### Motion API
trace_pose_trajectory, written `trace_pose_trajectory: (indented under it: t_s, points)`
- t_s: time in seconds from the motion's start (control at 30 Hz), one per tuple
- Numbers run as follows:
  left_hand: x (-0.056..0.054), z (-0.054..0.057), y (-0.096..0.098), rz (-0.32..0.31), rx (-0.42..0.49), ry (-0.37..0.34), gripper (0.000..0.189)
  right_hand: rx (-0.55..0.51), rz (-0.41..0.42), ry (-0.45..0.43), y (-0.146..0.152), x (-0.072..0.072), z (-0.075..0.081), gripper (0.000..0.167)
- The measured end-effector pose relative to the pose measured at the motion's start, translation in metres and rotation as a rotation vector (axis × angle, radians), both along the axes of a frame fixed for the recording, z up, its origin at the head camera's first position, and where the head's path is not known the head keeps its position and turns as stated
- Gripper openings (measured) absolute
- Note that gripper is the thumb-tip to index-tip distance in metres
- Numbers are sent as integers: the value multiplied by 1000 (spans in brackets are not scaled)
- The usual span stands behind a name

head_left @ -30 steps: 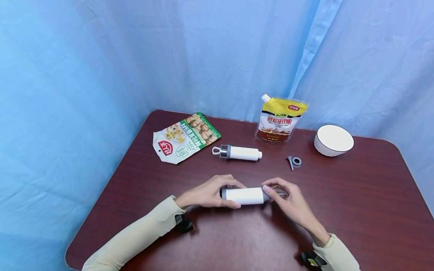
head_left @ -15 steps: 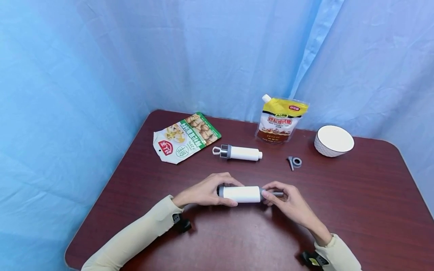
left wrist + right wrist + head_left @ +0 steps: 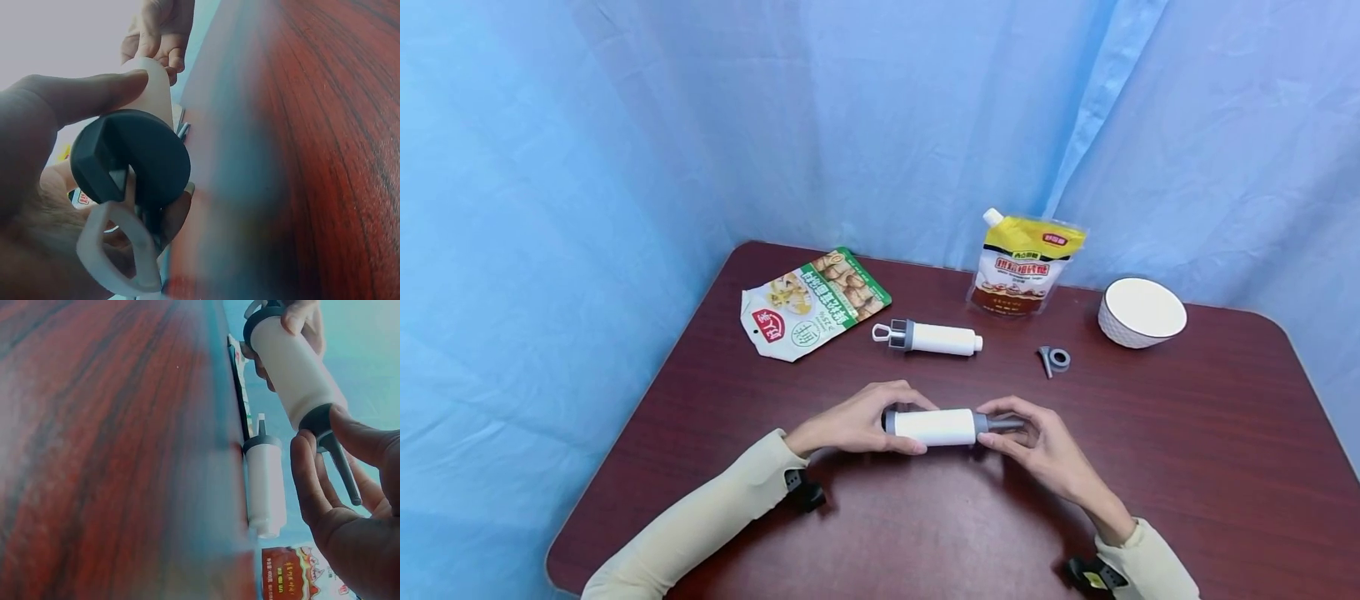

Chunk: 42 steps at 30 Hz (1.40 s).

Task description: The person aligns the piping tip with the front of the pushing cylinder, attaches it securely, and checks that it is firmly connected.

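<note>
A white-barrelled pastry syringe (image 3: pixel 934 427) lies crosswise between both hands, low over the table. My left hand (image 3: pixel 859 422) grips its plunger end, thumb and fingers around the dark cap (image 3: pixel 156 150); the white pull ring (image 3: pixel 94 250) sticks out past the palm. At the other end my right hand (image 3: pixel 1043 446) pinches the grey nozzle collar (image 3: pixel 314 420) between thumb and fingertips. From that collar the long tapered nozzle (image 3: pixel 344 472) points in under the right palm. Beyond the hands rests a second, similar syringe (image 3: pixel 943 340).
On the dark red table (image 3: pixel 917 533), a small grey nozzle (image 3: pixel 1046 363) lies beside a grey ring (image 3: pixel 1060 368). Farther back are a green and white food bag (image 3: pixel 816 307), a standing spouted pouch (image 3: pixel 1021 268) and a white bowl (image 3: pixel 1131 334). Blue curtains (image 3: pixel 880 125) hang behind.
The syringe has shifted slightly left and away from the body. My right thumb and fingers have changed their hold on the collar, and more of the nozzle shows in the head view.
</note>
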<state>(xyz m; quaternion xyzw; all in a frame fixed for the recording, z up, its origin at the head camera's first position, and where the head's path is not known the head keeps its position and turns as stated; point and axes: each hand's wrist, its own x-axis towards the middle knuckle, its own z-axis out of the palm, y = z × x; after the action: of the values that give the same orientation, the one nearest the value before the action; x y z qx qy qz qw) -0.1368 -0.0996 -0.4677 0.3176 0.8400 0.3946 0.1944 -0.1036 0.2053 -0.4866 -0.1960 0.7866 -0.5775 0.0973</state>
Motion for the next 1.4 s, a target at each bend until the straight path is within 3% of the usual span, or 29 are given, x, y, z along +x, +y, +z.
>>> trace_pose_trajectory:
  t_s: [0.23,0.63,0.8,1.4]
  points:
    - [1,0,4,5,-6,35,47,25,-40,-15,-2,2,-3,26]
    - [2,-1,4,52,-40,75,48,-51,-103,-75,-12,3,-11,28]
    - [0,-3,3,61,-51,72,48,-90,-109,-52,-12,2,-17,29]
    - [-8,-3,-6,57,-56,92,46,-5,17,-75,-13,-13,-16,33]
